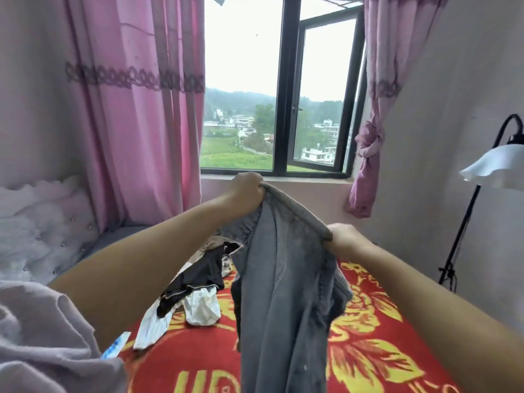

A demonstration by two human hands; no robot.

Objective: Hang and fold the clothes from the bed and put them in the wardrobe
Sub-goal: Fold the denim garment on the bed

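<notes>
Both hands pinch the waistband of a grey pair of trousers, fingers curled tight over its edge: the left hand holds 1 end high, the right hand holds the other end lower and nearer. The waistband slopes between them while the legs hang down over the red floral bed cover. To fold well, level the 2 fists, pull the band taut and let the legs drop straight before laying them flat. Both forearms reach forward, the left raised. More clothes lie on the bed to the left.
</notes>
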